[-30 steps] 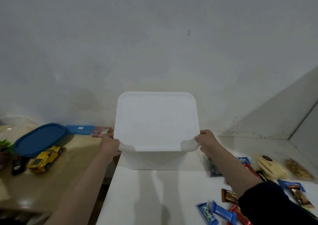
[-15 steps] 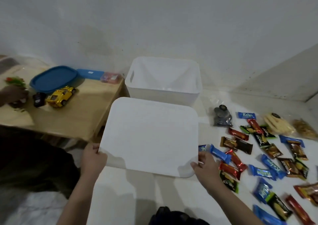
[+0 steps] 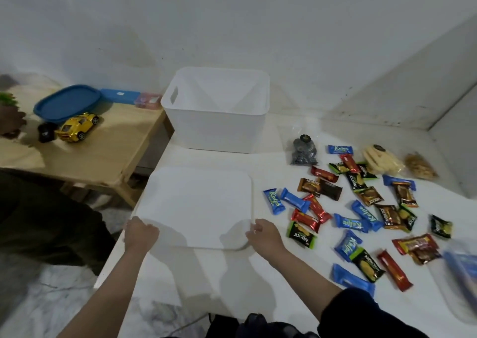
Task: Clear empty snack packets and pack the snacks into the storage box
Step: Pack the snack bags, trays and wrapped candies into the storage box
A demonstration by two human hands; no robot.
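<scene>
The white rectangular plastic storage box stands open at 12 o'clock on the white table, against the wall, with nothing visible inside it. Its flat white plastic lid lies at the table's centre, just in front of the box. The left hand pinches the lid's near corner at 7 o'clock, and the right hand pinches the near corner at 5 o'clock. Wrapped snack bars in blue, red, brown and green lie scattered from 3 to 4 o'clock. A blue oval container lid sits at 10 o'clock. Half a second ago the white lid was raised and tilted; now it is lower and flatter on the table.
</scene>
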